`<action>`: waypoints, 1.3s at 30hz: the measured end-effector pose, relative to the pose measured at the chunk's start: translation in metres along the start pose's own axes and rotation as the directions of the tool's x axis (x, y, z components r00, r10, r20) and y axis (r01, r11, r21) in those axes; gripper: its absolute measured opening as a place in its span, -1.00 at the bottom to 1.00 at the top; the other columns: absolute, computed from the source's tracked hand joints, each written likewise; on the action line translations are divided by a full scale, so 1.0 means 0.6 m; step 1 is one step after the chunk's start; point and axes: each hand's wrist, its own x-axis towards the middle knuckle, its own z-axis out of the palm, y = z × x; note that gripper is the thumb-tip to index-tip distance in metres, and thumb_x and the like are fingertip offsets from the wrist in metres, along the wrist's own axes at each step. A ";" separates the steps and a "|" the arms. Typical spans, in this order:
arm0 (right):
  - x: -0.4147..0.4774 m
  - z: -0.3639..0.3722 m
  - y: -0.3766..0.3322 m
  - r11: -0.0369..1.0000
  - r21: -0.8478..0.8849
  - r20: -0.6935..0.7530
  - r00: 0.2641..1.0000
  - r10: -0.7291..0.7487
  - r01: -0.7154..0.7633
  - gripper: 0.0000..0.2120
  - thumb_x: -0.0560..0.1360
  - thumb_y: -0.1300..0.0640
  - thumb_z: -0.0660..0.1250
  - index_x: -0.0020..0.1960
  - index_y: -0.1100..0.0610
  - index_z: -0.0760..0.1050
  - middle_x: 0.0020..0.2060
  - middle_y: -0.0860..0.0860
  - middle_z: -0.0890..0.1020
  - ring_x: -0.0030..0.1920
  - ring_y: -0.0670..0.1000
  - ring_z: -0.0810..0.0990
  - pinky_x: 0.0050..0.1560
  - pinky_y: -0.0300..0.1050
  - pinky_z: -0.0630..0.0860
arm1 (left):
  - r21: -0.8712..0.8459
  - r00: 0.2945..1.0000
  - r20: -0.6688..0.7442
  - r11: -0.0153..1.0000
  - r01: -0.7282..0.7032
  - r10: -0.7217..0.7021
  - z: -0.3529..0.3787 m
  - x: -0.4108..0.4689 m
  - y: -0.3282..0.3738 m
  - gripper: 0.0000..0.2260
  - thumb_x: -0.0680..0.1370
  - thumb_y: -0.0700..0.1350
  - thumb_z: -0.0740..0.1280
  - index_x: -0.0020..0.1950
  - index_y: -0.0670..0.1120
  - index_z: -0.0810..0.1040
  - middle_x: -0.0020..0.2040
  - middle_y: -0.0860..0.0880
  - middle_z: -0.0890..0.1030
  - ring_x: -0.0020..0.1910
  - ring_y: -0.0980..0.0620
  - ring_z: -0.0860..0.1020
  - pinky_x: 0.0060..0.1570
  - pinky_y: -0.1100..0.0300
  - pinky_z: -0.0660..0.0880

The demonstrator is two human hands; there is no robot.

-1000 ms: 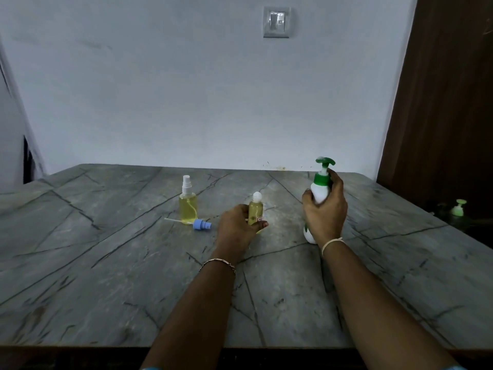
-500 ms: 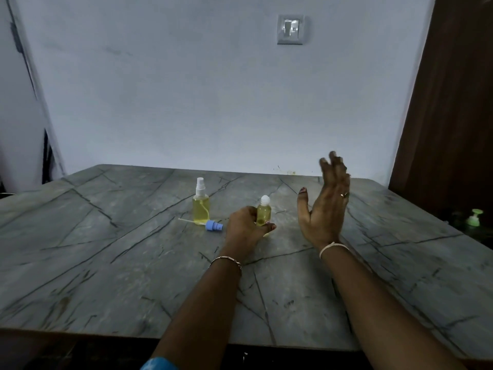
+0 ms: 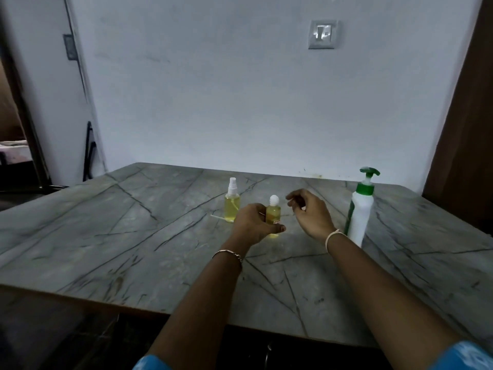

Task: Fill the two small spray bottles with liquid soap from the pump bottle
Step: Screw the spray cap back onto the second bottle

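Note:
My left hand (image 3: 253, 222) grips a small bottle (image 3: 273, 214) of yellow liquid with a white round top, standing on the grey stone table (image 3: 120, 236). Just behind and to its left stands a second small spray bottle (image 3: 232, 205), also yellow, with a white spray head. My right hand (image 3: 310, 213) hovers to the right of the held bottle with loosely curled fingers, holding nothing. The white pump bottle (image 3: 360, 212) with a green pump stands upright at the right, apart from both hands.
A thin white tube (image 3: 217, 217) lies on the table beside the left spray bottle. The wall with a light switch (image 3: 322, 34) backs the table. A dark wooden door (image 3: 464, 129) is at the right, a doorway at the far left.
My right hand let go of the pump bottle, opened, and moved left toward the small bottle. The pump bottle now stands alone at the right. The camera has turned left.

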 end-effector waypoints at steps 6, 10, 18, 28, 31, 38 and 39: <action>0.000 0.064 -0.022 0.979 0.117 0.330 0.936 0.119 -0.166 -0.78 0.59 0.15 0.25 0.20 0.15 0.54 0.12 0.08 0.61 0.17 0.04 0.55 0.24 -0.11 0.43 | -0.011 0.997 0.072 1.000 0.015 -0.014 -0.072 -0.018 -0.041 -0.52 0.24 -0.02 0.62 0.05 -0.17 0.58 -0.05 -0.07 0.65 -0.03 -0.02 0.61 0.04 0.07 0.57; -0.006 0.096 -0.022 0.987 0.046 0.376 0.918 0.125 -0.153 -0.73 0.53 0.05 0.35 0.21 0.07 0.54 0.09 0.02 0.62 0.16 0.04 0.55 0.24 0.01 0.45 | 0.029 0.999 0.039 1.000 0.008 -0.009 -0.094 -0.028 -0.064 -0.57 0.22 0.00 0.63 -0.01 -0.13 0.62 -0.13 -0.01 0.66 -0.11 0.04 0.62 -0.04 0.15 0.57; -0.013 0.131 -0.044 0.965 -0.249 0.289 0.944 0.156 -0.083 -0.75 0.42 -0.11 0.39 0.07 -0.10 0.55 0.08 -0.08 0.63 0.17 0.04 0.53 0.24 0.09 0.36 | 0.021 1.000 -0.016 1.000 0.018 -0.017 -0.107 -0.043 -0.081 -0.60 0.23 0.01 0.62 -0.01 -0.10 0.65 -0.15 0.02 0.67 -0.17 0.12 0.61 -0.23 0.34 0.48; -0.019 0.108 -0.042 0.997 -0.025 0.201 0.977 0.072 -0.068 -0.86 0.42 0.05 0.46 -0.05 -0.04 0.54 -0.15 -0.04 0.65 -0.06 0.01 0.61 0.00 -0.01 0.54 | -0.029 0.999 0.022 0.999 0.035 -0.035 -0.107 -0.043 -0.078 -0.59 0.27 -0.05 0.61 0.06 -0.10 0.61 -0.13 0.04 0.64 -0.21 0.21 0.55 -0.25 0.44 0.44; -0.019 0.086 -0.049 0.986 0.134 0.163 0.983 0.078 -0.101 -0.83 0.41 0.15 0.49 -0.02 0.08 0.58 -0.18 0.02 0.65 -0.13 -0.02 0.61 -0.14 -0.18 0.52 | -0.018 0.999 0.017 0.999 0.027 -0.027 -0.104 -0.040 -0.080 -0.58 0.27 -0.03 0.60 0.07 -0.09 0.62 -0.10 0.02 0.65 -0.14 0.14 0.58 -0.15 0.35 0.49; -0.018 0.036 -0.059 0.802 0.570 0.015 0.978 0.207 -0.179 -0.81 0.45 0.28 0.43 0.05 0.19 0.59 -0.16 0.01 0.62 -0.18 -0.12 0.54 -0.22 -0.38 0.47 | -0.022 0.998 0.040 0.999 0.043 -0.042 -0.089 -0.029 -0.074 -0.50 0.26 0.01 0.61 0.12 -0.14 0.60 -0.01 -0.03 0.67 -0.02 0.05 0.62 0.05 0.15 0.56; -0.016 0.031 -0.059 0.786 0.590 -0.001 0.974 0.228 -0.184 -0.81 0.46 0.27 0.43 0.06 0.18 0.59 -0.14 0.01 0.61 -0.18 -0.12 0.54 -0.21 -0.35 0.48 | -0.016 0.999 0.039 0.999 0.034 -0.033 -0.085 -0.028 -0.071 -0.50 0.26 0.01 0.61 0.11 -0.14 0.61 -0.02 -0.04 0.67 -0.02 0.04 0.63 0.05 0.15 0.56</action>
